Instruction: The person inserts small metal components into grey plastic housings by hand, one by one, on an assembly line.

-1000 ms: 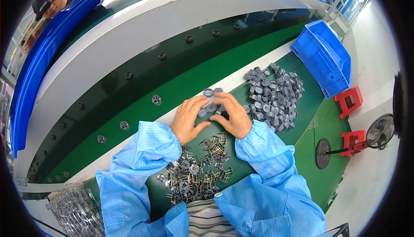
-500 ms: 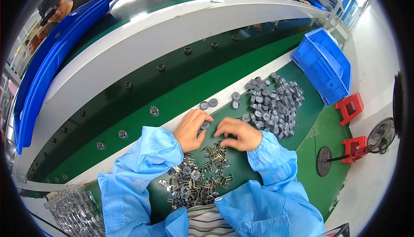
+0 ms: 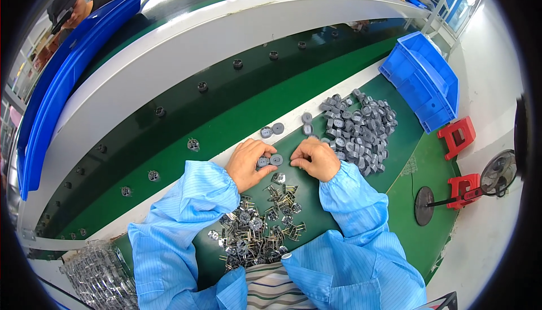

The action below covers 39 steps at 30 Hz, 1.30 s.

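Observation:
My left hand [image 3: 247, 165] curls its thumb and fingers around a grey round cap [image 3: 263, 162]. A second grey cap [image 3: 276, 159] sits against the first at the fingertips. Just to the right is my right hand [image 3: 318, 160], its thumb and fingers drawn together; whatever they may hold is hidden. Below the hands lies a loose heap of small metal pin pieces [image 3: 248, 234] with brass-coloured prongs. One single shiny piece [image 3: 279, 178] rests nearer my left fingertips. To the right of my right hand spreads a big pile of grey caps [image 3: 361, 132].
Several round parts [image 3: 193, 144] sit spaced along the green belt [image 3: 237, 118]. Two caps [image 3: 278, 128] stand by the white edge strip. A blue bin [image 3: 420, 84], red stools [image 3: 457, 138] and a fan [image 3: 498, 173] are on the right; clear plastic trays [image 3: 96, 276] lie lower left.
My right hand has risen away from the metal heap and its fingers have drawn together. A second cap now shows at my left fingertips. The belt parts have shifted left.

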Each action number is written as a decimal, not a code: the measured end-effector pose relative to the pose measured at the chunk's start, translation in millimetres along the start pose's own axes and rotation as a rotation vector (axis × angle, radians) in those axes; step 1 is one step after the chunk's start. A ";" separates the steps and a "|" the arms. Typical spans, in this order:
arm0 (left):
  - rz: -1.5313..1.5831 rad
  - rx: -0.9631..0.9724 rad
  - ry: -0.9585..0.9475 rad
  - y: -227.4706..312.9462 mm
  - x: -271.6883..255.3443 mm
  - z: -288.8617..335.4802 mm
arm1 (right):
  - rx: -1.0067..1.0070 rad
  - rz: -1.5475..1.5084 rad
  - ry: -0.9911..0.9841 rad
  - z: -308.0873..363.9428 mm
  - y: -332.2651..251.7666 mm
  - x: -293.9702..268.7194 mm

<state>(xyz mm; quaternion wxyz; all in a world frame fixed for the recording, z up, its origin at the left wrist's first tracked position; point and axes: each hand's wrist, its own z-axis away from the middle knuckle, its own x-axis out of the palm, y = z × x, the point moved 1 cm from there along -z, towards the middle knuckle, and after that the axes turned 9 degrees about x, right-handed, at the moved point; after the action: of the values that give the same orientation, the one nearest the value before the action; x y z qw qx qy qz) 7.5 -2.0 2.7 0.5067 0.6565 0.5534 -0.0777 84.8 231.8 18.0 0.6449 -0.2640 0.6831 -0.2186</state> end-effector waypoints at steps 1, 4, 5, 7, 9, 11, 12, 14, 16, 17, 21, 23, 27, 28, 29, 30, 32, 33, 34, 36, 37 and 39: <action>0.017 0.008 0.009 -0.1 0.5 -0.8 | 0.004 0.000 -0.003 -1.0 0.9 -0.4; 0.056 -0.001 0.036 -0.8 1.0 2.6 | -0.155 0.021 0.161 -5.6 -14.2 2.6; 0.078 -0.010 0.056 0.9 0.0 1.2 | -0.239 -0.042 0.162 -7.9 -20.8 7.3; 0.247 -0.204 0.017 4.4 -3.3 -0.1 | -0.312 -0.105 0.117 -7.2 -27.6 14.9; 0.413 -0.395 -0.020 6.2 -2.5 -1.9 | -0.334 -0.112 0.143 -6.1 -18.4 22.7; 0.386 -0.258 0.021 5.7 0.4 -1.5 | -0.366 -0.106 0.166 -6.0 -15.2 22.9; 0.385 -0.258 0.023 0.9 3.0 0.5 | -0.369 -0.105 0.165 -6.6 -16.6 21.5; 0.468 -0.199 0.052 -7.2 6.4 2.5 | -0.400 -0.037 0.230 -6.8 -22.0 16.5; 0.441 -0.236 0.050 -7.3 6.0 5.8 | -0.374 -0.029 0.230 -6.4 -33.2 14.5; 0.418 -0.269 0.046 -4.2 4.1 4.8 | -0.346 -0.017 0.232 -5.9 -36.3 13.7; 0.266 -0.242 0.008 7.7 0.4 1.2 | -0.284 -0.041 0.173 -3.5 -24.5 15.4; 0.093 0.008 0.018 7.5 1.7 1.6 | -0.320 0.002 0.195 -4.4 -24.9 15.6; 0.130 -0.064 -0.014 5.5 0.9 -0.9 | -0.356 0.081 0.389 -7.8 -53.4 -9.8; 0.115 -0.053 -0.031 5.0 0.5 -1.0 | -0.398 0.044 0.495 -14.0 -67.5 -27.2; 0.095 -0.048 -0.045 4.6 -1.4 1.4 | -0.444 0.000 0.597 -23.4 -91.2 -48.9; 0.091 -0.045 -0.040 4.3 -3.7 2.8 | -0.502 0.018 0.689 -33.5 -111.4 -70.2; 0.068 0.000 -0.049 3.3 -2.7 1.8 | -0.626 0.009 0.863 -64.6 -138.3 -111.0; 0.065 0.009 -0.042 2.8 -1.3 0.8 | -0.596 -0.012 0.900 -79.7 -147.5 -127.3; 0.053 0.034 -0.051 2.8 -0.2 0.2 | -0.611 0.014 0.874 -97.2 -153.6 -143.8; 0.028 0.060 -0.050 1.1 -0.3 1.8 | -0.606 0.036 0.759 -124.5 -168.8 -159.8; 0.046 0.062 -0.049 0.1 0.7 1.8 | -0.620 0.038 0.762 -131.5 -173.7 -168.8; 0.056 0.074 -0.038 -0.3 0.8 3.4 | -0.480 0.091 0.401 -145.7 -179.0 -185.8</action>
<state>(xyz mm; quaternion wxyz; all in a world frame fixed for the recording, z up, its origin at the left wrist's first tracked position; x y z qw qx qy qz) 9.1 -4.0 0.4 0.4944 0.6883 0.5220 -0.0961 -41.0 208.2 285.3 0.4259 -0.3293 0.8398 -0.0697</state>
